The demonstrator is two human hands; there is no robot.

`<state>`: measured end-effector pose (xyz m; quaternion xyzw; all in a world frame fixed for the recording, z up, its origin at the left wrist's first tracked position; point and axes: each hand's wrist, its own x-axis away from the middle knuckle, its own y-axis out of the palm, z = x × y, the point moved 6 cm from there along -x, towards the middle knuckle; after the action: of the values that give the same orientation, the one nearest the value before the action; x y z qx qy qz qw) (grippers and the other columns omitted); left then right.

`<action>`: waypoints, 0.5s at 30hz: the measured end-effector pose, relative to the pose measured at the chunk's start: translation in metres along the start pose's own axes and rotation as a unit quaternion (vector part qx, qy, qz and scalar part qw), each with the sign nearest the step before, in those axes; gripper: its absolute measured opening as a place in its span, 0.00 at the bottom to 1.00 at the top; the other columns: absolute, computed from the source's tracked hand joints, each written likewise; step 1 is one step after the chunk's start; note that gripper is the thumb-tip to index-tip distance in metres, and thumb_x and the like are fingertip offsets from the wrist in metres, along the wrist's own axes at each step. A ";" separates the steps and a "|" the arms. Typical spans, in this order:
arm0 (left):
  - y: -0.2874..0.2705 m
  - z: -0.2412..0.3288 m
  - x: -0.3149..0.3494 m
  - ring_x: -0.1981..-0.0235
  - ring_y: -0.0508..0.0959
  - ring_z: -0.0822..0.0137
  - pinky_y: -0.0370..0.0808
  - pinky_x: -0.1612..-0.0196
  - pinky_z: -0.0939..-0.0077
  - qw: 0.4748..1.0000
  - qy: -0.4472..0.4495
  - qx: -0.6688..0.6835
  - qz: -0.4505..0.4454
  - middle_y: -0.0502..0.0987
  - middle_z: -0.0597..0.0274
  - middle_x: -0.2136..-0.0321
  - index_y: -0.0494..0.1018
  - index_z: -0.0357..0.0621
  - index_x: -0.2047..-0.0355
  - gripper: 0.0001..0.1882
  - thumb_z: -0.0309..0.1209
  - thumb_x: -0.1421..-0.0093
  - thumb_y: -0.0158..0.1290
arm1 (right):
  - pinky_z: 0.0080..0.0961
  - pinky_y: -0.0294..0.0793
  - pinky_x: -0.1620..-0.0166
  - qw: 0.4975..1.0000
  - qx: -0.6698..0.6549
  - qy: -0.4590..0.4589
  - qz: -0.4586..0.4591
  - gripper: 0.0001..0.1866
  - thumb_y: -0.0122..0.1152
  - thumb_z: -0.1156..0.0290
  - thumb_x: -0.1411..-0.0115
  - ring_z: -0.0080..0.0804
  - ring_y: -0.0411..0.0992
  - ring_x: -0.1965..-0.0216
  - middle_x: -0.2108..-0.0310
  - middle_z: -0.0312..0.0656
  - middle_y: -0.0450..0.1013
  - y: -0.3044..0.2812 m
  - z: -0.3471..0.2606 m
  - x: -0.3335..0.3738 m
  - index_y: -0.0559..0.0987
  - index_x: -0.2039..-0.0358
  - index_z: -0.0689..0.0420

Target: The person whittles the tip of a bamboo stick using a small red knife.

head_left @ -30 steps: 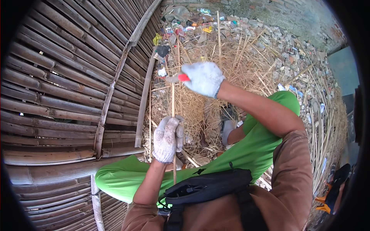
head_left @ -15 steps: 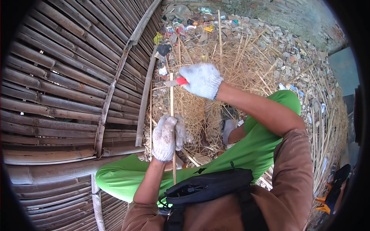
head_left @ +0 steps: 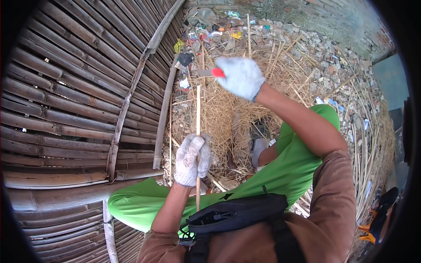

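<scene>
A pale, thin bamboo strip [head_left: 198, 109] stands lengthwise before me, its near end reaching down over my lap. Around its middle my left hand [head_left: 191, 160], in a soiled white knit glove, is closed. My right hand [head_left: 240, 76], gloved the same way, grips a knife [head_left: 216, 72] with a red handle. The short blade points left, just beyond the strip's far end and apart from it. Most of the knife's handle is hidden inside the right glove.
Straw-like shavings [head_left: 228, 118] cover the ground between my legs. A bamboo slat wall [head_left: 74, 96] rises close on the left. Rubble and litter [head_left: 215, 33] lie toward the brick wall [head_left: 307, 17] at the back. Long strips [head_left: 364, 175] are heaped at right. A black bag [head_left: 237, 212] rests at my waist.
My right hand and the knife have moved away from me and rightward, off the strip's far end. The strip has tilted slightly right; my left hand still grips it.
</scene>
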<state>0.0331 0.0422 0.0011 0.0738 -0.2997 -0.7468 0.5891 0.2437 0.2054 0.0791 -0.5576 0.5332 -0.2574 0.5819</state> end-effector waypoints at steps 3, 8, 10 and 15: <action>-0.002 0.003 0.001 0.94 0.63 0.72 0.60 0.92 0.77 0.999 -0.008 -0.030 0.021 0.68 0.64 0.86 0.73 0.34 0.52 0.14 0.36 0.21 0.51 | 0.46 0.83 0.68 0.998 -0.004 -0.064 -0.022 0.13 0.62 0.55 0.32 0.44 0.83 0.70 0.71 0.45 0.81 0.023 -0.033 0.019 0.76 0.63 0.51; -0.002 0.001 0.005 0.95 0.62 0.72 0.59 0.92 0.76 0.999 -0.023 -0.040 0.023 0.67 0.64 0.87 0.73 0.34 0.53 0.14 0.37 0.21 0.51 | 0.47 0.84 0.67 0.998 0.041 -0.005 -0.055 0.13 0.63 0.55 0.33 0.44 0.85 0.68 0.70 0.45 0.82 0.020 -0.025 0.004 0.78 0.61 0.51; 0.006 0.001 0.009 0.95 0.61 0.72 0.59 0.92 0.77 0.999 -0.006 -0.045 -0.016 0.67 0.64 0.88 0.73 0.34 0.54 0.14 0.37 0.21 0.50 | 0.47 0.84 0.67 0.993 0.078 0.083 -0.029 0.15 0.60 0.54 0.30 0.47 0.84 0.69 0.69 0.47 0.82 0.014 0.036 -0.020 0.79 0.60 0.53; -0.008 0.003 0.002 0.92 0.63 0.73 0.60 0.91 0.78 0.997 0.001 -0.063 0.051 0.68 0.64 0.86 0.74 0.32 0.53 0.15 0.35 0.21 0.50 | 0.48 0.84 0.65 0.996 0.063 0.056 0.028 0.14 0.60 0.54 0.31 0.48 0.84 0.67 0.68 0.46 0.83 -0.006 0.023 -0.015 0.79 0.61 0.53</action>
<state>0.0248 0.0429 0.0001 0.0221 -0.2549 -0.7328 0.6305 0.2623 0.2259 0.0849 -0.4892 0.5632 -0.3049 0.5920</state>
